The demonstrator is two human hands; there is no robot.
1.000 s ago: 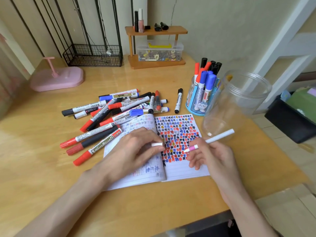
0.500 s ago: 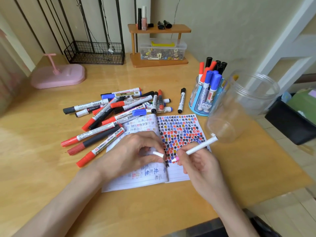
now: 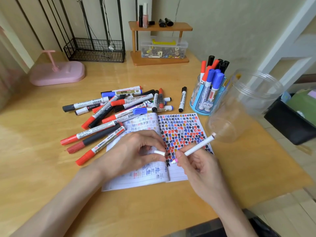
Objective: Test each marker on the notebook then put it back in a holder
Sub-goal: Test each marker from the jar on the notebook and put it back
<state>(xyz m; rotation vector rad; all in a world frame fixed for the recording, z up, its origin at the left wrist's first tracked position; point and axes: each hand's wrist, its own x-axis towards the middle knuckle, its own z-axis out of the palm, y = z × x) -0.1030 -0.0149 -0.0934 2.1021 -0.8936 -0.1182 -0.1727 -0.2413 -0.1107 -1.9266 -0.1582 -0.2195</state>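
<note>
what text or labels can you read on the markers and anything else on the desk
"WHITEBOARD MARKER" on the black-capped marker at the pile's left.
"WB-8801" on the nearest red-capped marker; its brand word is too blurred.
Print on the other pile markers, the blue holder and its markers is too small to read.
The notebook shows only colour test scribbles.
</note>
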